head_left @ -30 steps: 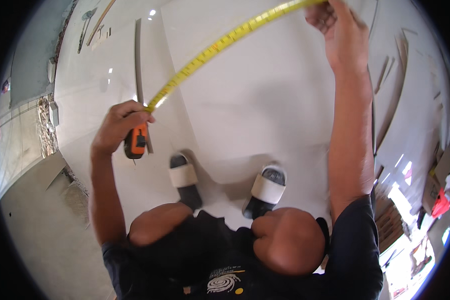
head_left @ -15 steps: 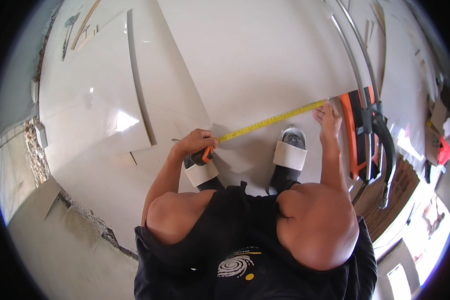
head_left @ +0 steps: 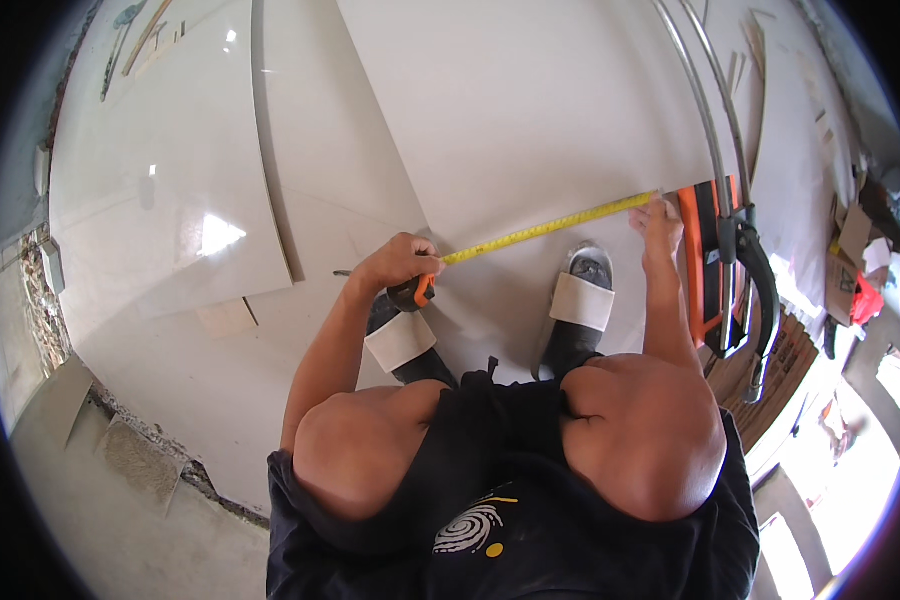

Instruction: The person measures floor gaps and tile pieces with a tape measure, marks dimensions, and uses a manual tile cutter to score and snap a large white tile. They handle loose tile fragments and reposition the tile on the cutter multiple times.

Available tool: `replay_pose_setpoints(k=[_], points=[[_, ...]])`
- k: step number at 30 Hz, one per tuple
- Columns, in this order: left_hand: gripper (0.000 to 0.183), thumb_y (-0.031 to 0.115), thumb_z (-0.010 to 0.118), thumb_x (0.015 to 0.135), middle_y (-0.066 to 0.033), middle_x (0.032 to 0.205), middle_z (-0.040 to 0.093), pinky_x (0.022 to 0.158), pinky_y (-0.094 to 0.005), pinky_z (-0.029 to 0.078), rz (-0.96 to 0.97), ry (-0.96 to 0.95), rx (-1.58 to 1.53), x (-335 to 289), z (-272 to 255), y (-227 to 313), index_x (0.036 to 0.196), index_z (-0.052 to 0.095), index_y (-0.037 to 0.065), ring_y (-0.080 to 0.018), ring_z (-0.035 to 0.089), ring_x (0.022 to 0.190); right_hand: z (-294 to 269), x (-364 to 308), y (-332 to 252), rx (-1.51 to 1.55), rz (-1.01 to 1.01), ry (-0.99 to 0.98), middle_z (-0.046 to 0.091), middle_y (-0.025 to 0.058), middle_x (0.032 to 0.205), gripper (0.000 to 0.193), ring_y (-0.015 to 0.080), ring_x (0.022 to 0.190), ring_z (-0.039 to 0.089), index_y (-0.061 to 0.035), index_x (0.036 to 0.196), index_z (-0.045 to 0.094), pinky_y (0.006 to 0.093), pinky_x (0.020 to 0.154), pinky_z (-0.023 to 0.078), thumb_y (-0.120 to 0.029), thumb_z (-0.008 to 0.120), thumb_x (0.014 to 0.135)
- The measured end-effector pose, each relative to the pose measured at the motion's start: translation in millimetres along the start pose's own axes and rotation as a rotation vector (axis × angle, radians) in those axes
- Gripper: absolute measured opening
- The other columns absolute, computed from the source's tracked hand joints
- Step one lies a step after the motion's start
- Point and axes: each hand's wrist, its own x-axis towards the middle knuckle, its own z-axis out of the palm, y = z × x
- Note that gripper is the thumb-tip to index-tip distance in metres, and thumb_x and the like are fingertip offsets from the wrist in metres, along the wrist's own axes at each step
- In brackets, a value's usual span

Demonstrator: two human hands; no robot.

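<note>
My left hand (head_left: pixel 400 262) is closed round a tape measure with a black and orange case (head_left: pixel 413 293), above my left foot. From it the yellow blade (head_left: pixel 550 231) runs out to the right, slanting slightly away from me. My right hand (head_left: pixel 660 230) pinches the blade's far end, close to the near right corner of a large pale tile (head_left: pixel 540 90). The blade lies along that tile's near edge. Just beyond my right fingers stands a tile cutter with an orange and black base (head_left: pixel 703 265).
Two metal rails (head_left: pixel 705 110) of the cutter stretch over the tile's right side. Another pale slab (head_left: pixel 160 150) lies at left. My slippers (head_left: pixel 583 300) rest between hands and knees. Cardboard and a red item (head_left: pixel 863 300) sit at far right. A broken floor edge (head_left: pixel 140 430) runs at lower left.
The view has shifted a little. My left hand and the tape case sit slightly higher in the picture, and my right hand still grips the blade's end. The blade remains stretched out.
</note>
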Motion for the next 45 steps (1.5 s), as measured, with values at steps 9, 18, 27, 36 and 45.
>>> replay_pose_setpoints(k=[9,18,27,36,45], points=[[0.026,0.023,0.068,0.075,-0.0055,0.071,0.063,0.064,-0.0258,0.046,-0.026,0.000,0.081,-2.4,1.7,6.9,0.083,0.067,-0.002,-0.0112,0.058,0.067,3.3,1.8,7.1,0.051,0.003,0.031,0.065,0.0128,0.083,0.036,0.0187,0.070,0.064,0.0066,0.095,0.059,0.0277,0.061,0.051,-0.028,0.050,0.091],[0.025,0.025,0.066,0.074,-0.0049,0.066,0.061,0.062,-0.0279,0.044,-0.043,0.033,0.133,1.1,2.2,1.5,0.078,0.068,0.001,-0.0122,0.054,0.064,2.9,3.7,7.3,-0.002,0.028,0.035,0.063,0.0147,0.087,0.037,0.0214,0.075,0.065,0.0053,0.104,0.056,0.0294,0.064,0.054,-0.028,0.054,0.090],[0.026,0.027,0.067,0.074,-0.0052,0.066,0.062,0.062,-0.0278,0.044,-0.058,-0.020,0.156,4.0,-3.1,5.8,0.078,0.069,0.002,-0.0124,0.055,0.064,3.6,-1.0,3.3,0.012,0.021,0.048,0.064,0.0161,0.087,0.036,0.0208,0.074,0.065,0.0080,0.097,0.058,0.0295,0.065,0.054,-0.027,0.050,0.091],[0.026,0.027,0.067,0.074,-0.0055,0.067,0.063,0.063,-0.0277,0.045,-0.069,-0.018,0.122,3.6,-1.5,5.1,0.079,0.068,0.001,-0.0125,0.056,0.064,1.5,0.7,5.9,0.022,-0.001,0.035,0.065,0.0170,0.089,0.036,0.0209,0.076,0.065,0.0086,0.097,0.058,0.0295,0.066,0.054,-0.026,0.050,0.091],[0.025,0.025,0.067,0.074,-0.0052,0.067,0.063,0.064,-0.0266,0.045,-0.101,-0.037,0.109,4.1,-1.9,7.4,0.078,0.069,0.001,-0.0121,0.057,0.065,0.2,1.8,9.6,0.025,0.005,0.037,0.065,0.0169,0.088,0.036,0.0212,0.074,0.066,0.0087,0.098,0.057,0.0289,0.065,0.055,-0.026,0.050,0.091]])
